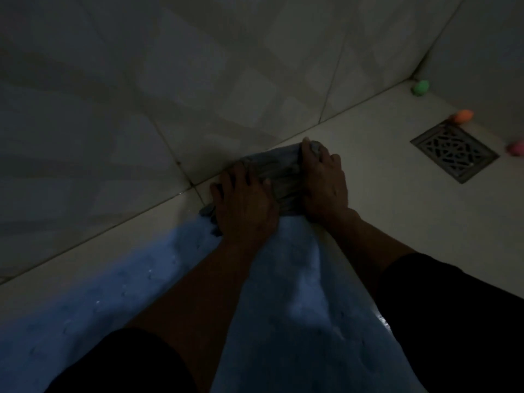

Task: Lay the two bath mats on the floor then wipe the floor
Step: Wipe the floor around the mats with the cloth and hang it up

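One head-worn wide-angle view looks steeply down and forward, close over both forearms. It faces the tiled wall [198,80] where it meets the floor [397,222], lit dimly.

Tiled floor [397,222] — blue bath mat [297,307], drain grate [453,150].

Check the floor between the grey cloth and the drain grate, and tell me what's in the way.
Nothing visible lies on the pale tiles between the grey cloth, pressed down by the left hand and right hand, and the drain grate. Three small coloured objects, green, orange and pink, sit beyond the grate by the wall.
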